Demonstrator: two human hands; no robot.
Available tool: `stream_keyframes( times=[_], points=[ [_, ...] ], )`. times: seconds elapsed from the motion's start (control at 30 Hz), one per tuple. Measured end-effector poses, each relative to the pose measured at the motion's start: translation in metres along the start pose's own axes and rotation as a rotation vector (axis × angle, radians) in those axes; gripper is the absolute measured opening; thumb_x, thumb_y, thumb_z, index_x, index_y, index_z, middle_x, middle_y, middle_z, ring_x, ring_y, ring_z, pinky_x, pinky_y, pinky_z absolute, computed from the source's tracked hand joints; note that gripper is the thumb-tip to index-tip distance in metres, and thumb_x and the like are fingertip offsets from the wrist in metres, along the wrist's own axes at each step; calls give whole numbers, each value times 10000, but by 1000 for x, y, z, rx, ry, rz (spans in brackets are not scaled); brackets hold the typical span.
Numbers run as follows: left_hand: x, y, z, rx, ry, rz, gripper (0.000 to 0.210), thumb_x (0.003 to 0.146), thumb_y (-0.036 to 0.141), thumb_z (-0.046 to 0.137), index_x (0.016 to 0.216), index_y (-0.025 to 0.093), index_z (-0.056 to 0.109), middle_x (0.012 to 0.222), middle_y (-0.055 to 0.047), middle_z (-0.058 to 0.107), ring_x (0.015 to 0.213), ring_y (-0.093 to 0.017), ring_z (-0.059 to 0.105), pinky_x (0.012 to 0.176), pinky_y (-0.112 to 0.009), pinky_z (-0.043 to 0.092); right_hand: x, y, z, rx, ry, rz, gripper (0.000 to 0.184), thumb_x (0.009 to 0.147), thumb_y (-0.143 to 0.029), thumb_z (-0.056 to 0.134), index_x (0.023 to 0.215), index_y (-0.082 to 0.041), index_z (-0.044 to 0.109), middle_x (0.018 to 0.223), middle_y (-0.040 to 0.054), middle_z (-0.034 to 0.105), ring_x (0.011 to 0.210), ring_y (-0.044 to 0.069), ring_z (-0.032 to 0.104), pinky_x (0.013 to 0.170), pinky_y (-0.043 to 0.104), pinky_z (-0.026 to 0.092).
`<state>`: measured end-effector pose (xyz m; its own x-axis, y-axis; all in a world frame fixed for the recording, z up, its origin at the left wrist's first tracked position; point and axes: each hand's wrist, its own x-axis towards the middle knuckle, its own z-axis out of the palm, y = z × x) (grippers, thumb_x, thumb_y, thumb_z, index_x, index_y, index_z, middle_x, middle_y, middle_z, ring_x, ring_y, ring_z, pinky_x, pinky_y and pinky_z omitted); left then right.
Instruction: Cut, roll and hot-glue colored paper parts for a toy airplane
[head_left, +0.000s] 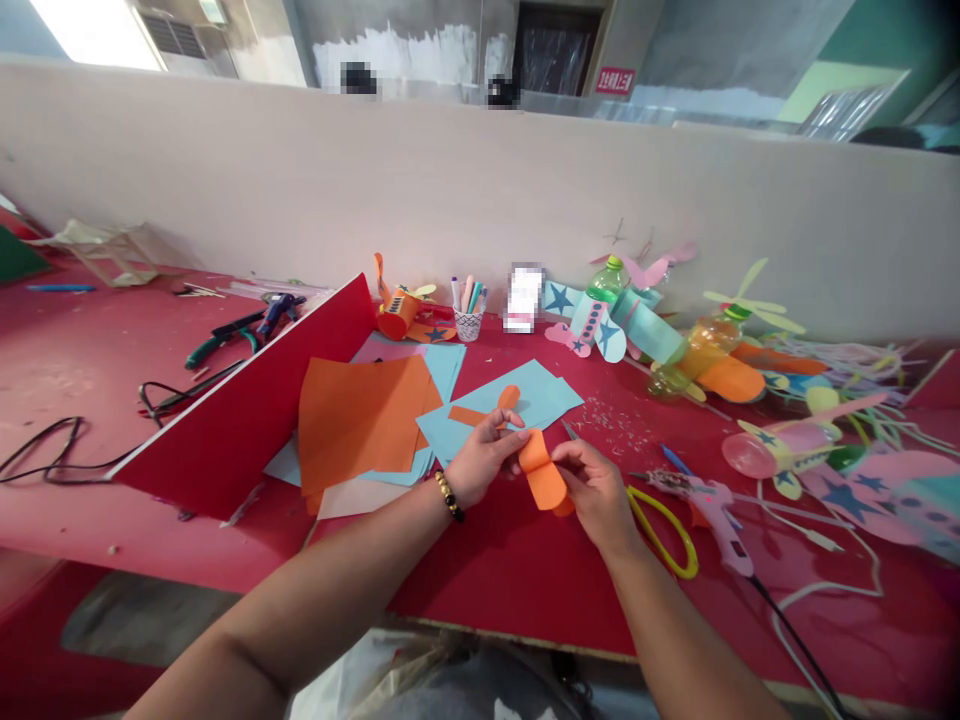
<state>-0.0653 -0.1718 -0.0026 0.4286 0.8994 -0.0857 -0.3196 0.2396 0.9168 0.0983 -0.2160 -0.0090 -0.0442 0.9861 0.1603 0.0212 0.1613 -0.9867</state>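
Observation:
A curved orange paper piece [546, 484] with rounded ends is held up over the red table between both hands. My left hand [486, 462], with a beaded bracelet at the wrist, pinches its upper left edge. At its right side my right hand [596, 490] grips it between thumb and fingers. Just beyond the left hand, an orange paper strip with a rounded end [508, 397] lies on light blue paper sheets [551, 385]. Scissors with yellow handles [679, 550] lie beside my right wrist, partly hidden by it.
Orange sheets [360, 410] lie stacked at left, against a red divider board [262, 410]. A pink glue gun [720, 520] with its cord lies at right. Paper-and-bottle planes [712, 350] crowd the back right. A pen cup [469, 322] and a phone [523, 298] stand by the wall.

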Motion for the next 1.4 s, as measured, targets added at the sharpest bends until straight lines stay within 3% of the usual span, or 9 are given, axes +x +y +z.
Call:
stream_keyframes(
  times=[0.17, 0.33, 0.43, 0.7, 1.03, 1.4],
  points=[
    [-6, 8, 3, -5, -162, 102, 508, 584, 249, 783, 1000, 189, 497, 832, -17, 573, 695, -93, 530, 611, -206, 403, 0, -1, 1, 10, 66, -8, 74, 770, -277, 613, 808, -226, 576, 740, 0, 591, 663, 146, 546, 600, 241, 432],
    [-10, 7, 3, 254, -255, 197, 382, 623, 213, 749, 958, 170, 572, 960, -52, 562, 809, -124, 526, 701, -232, 409, -1, 2, 0, 40, 157, 37, 166, 745, -301, 642, 878, -243, 559, 793, 5, 628, 702, 162, 586, 630, 256, 456],
    [-9, 2, 4, 288, -198, 200, 307, 662, 263, 722, 921, 165, 590, 907, -42, 576, 782, -125, 530, 692, -233, 411, -1, 4, -1, 73, 150, 63, 199, 742, -322, 647, 900, -243, 556, 826, 16, 650, 704, 167, 602, 621, 257, 459],
    [-4, -9, 8, 60, -85, 69, 248, 666, 320, 718, 761, 105, 638, 709, -32, 625, 649, -123, 542, 634, -248, 427, -1, 8, 0, 15, 138, 15, 218, 757, -326, 646, 945, -230, 589, 859, 35, 663, 723, 165, 611, 630, 255, 472],
    [-5, -10, 9, 8, -84, -11, 269, 616, 309, 753, 771, 112, 655, 747, -34, 652, 669, -132, 575, 648, -252, 442, -2, 6, 3, 60, 138, 78, 165, 750, -318, 651, 882, -226, 613, 786, 10, 659, 623, 146, 599, 561, 247, 483],
    [-1, -13, 5, -26, -75, -77, 268, 599, 254, 763, 787, 91, 663, 762, -55, 656, 705, -151, 594, 686, -279, 464, -1, 10, -5, -15, 99, 85, 133, 733, -303, 645, 830, -213, 628, 766, 18, 654, 657, 176, 590, 607, 278, 477]
  ],
)
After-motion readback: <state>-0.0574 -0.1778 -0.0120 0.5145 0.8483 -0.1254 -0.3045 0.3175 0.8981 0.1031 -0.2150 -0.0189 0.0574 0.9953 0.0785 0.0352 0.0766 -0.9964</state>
